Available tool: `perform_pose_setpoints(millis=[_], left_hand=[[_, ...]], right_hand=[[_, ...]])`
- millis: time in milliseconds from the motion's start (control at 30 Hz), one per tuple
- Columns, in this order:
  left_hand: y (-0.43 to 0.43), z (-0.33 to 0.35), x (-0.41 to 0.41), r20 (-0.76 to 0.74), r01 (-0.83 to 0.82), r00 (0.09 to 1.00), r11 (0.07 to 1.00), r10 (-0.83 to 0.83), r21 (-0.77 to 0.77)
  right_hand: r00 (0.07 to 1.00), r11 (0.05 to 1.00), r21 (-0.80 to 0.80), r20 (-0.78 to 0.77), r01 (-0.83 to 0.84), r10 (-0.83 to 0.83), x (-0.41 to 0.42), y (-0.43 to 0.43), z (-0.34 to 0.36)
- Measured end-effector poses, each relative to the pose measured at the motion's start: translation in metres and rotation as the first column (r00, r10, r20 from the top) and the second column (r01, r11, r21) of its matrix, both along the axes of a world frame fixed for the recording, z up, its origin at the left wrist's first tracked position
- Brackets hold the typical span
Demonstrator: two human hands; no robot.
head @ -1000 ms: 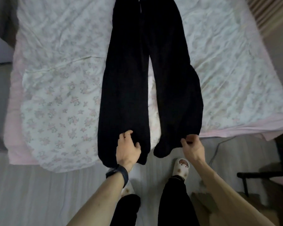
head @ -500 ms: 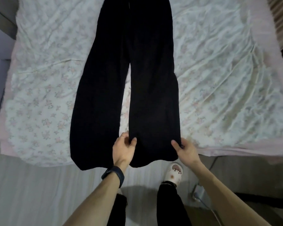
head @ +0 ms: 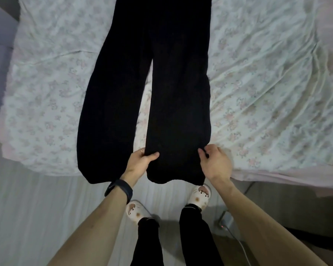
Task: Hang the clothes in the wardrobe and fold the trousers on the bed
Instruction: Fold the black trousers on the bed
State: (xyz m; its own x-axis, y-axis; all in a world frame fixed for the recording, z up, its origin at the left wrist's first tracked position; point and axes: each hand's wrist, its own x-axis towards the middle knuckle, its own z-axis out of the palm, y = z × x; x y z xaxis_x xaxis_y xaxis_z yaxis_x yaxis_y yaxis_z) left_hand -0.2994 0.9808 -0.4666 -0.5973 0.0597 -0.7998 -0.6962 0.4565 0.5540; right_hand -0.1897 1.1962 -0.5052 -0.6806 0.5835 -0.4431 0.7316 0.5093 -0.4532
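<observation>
Trousers [head: 169, 83] lie flat along the bed [head: 267, 77], waist toward the far end, with both hems hanging over the near edge above the floor [head: 37, 212]. The left hand [head: 140, 162] holds the inner edge of the right leg, thumb over the cloth. The right hand [head: 215, 164] pinches that leg's outer edge, so each grip is closed on the trousers (both on 1 leg; the left leg lies loose).

Carrying this leg across to the left one could drag the waist askew and leave the seams unmatched. The right hand's small pinch may slip off the soft cloth. A pull toward the near side could slide the overhanging hems, and the rest after them, off the bed. The rumpled sheet could also bunch under the fold.
</observation>
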Motion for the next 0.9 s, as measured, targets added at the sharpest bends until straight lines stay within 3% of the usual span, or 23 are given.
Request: perform_pose_setpoints(millis=[100, 200, 300, 400, 633, 733, 800, 900], left_hand=[[-0.018, 0.013, -0.005, 0.023, 0.073, 0.997, 0.997, -0.073, 0.018], [-0.028, 0.028, -0.014, 0.068, 0.119, 0.99, 0.989, -0.125, 0.084], [-0.041, 0.032, -0.023, 0.193, 0.041, 0.978, 0.984, -0.075, 0.174], [-0.057, 0.032, -0.028, 0.279, 0.015, 0.957, 0.977, -0.075, 0.211], [-0.046, 0.031, -0.027, 0.133, 0.115, 0.983, 0.988, -0.128, 0.105], [-0.046, 0.023, -0.026, 0.01, 0.101, 0.995, 0.994, -0.102, 0.028], [-0.047, 0.017, -0.028, -0.03, 0.14, 0.99, 0.99, -0.14, 0.001], [-0.054, 0.003, -0.035, -0.125, 0.218, 0.959, 0.945, -0.254, -0.245]], right_hand=[[0.995, 0.998, 0.036, 0.087, -0.056, 0.052, -0.002, -0.001, -0.001], [0.999, 0.999, -0.039, 0.043, 0.011, -0.01, 0.002, -0.002, 0.003], [0.999, 0.991, -0.135, 0.049, -0.009, 0.015, 0.002, -0.008, 0.008], [0.996, 0.992, -0.123, 0.091, 0.037, -0.026, -0.008, -0.017, 0.007], [0.996, 0.996, -0.084, 0.076, 0.043, -0.037, -0.016, -0.023, 0.004], [0.999, 0.983, -0.18, -0.008, 0.043, -0.045, -0.005, -0.014, 0.002], [0.977, 0.913, -0.36, -0.017, 0.192, -0.212, 0.01, 0.0, -0.001], [0.902, 0.756, -0.519, 0.073, 0.399, -0.426, 0.03, 0.026, -0.001]])
